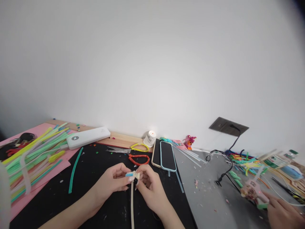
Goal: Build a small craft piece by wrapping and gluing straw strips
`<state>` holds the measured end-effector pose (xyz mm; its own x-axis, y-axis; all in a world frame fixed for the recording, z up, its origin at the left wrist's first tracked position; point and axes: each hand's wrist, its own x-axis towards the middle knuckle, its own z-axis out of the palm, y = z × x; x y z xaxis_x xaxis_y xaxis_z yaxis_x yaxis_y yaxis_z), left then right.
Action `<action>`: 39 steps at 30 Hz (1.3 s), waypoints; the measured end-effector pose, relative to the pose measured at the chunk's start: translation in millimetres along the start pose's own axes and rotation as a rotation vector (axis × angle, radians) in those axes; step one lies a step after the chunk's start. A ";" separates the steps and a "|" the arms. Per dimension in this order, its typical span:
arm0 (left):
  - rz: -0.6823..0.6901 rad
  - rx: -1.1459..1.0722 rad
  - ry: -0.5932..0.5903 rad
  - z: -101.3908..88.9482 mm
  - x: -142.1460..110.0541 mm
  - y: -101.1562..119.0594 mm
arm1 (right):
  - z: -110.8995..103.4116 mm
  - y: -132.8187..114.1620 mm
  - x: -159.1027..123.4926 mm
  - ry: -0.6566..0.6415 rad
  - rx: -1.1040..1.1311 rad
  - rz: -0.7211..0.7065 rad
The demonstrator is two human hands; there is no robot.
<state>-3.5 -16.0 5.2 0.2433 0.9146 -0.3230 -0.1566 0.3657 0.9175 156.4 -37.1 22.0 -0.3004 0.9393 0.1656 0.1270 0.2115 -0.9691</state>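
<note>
Above the black mat, both my hands hold one small piece made of cream pipe cleaner point(136, 174), with a light blue part point(129, 174) at its left and a black bit point(135, 181) below. My left hand point(119, 178) is closed, its thumb and fingers pinching the left side of the piece. From the right, the fingertips of my right hand point(149, 184) press on the other side. A long cream pipe cleaner point(132, 206) runs down between my hands to the bottom edge. Whether it joins the piece is hidden by my fingers.
Scissors point(138, 159) with red and yellow handles, a paper cup point(150, 138) and two phones point(168, 156) lie behind my hands. Many pipe cleaners point(38, 159) and a white power bank point(88, 137) are left. At right, another person's hand point(283, 210) holds an apparent glue gun point(254, 190).
</note>
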 end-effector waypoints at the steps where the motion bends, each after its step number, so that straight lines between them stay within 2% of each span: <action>1: 0.007 0.000 -0.001 0.0 0.3 -0.5 | -0.1 -0.3 0.2 -0.002 0.000 0.003; 8: 0.047 -0.035 -0.081 -2.6 2.1 -2.4 | -1.1 -1.9 0.8 -0.013 -0.002 0.012; 13: 0.068 0.025 -0.169 -6.5 0.0 1.6 | -1.4 -1.3 0.4 -0.017 -0.027 0.006; 18: 0.167 0.054 -0.223 -6.9 -0.7 3.6 | -2.3 1.7 0.6 -0.030 -0.029 -0.003; 22: 0.219 0.073 -0.232 -6.9 0.5 2.6 | -2.6 4.0 0.1 -0.036 -0.047 -0.017; 33: 0.205 0.092 -0.246 -4.3 -6.0 11.9 | -3.3 4.4 0.1 -0.041 -0.043 0.001; 39: 0.229 0.107 -0.256 -5.4 -2.8 8.7 | -3.7 5.2 0.8 -0.040 -0.019 0.011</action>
<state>-10.8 -14.4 12.9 0.4476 0.8928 -0.0502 -0.1373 0.1241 0.9827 160.3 -34.2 17.8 -0.3366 0.9301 0.1473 0.1482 0.2068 -0.9671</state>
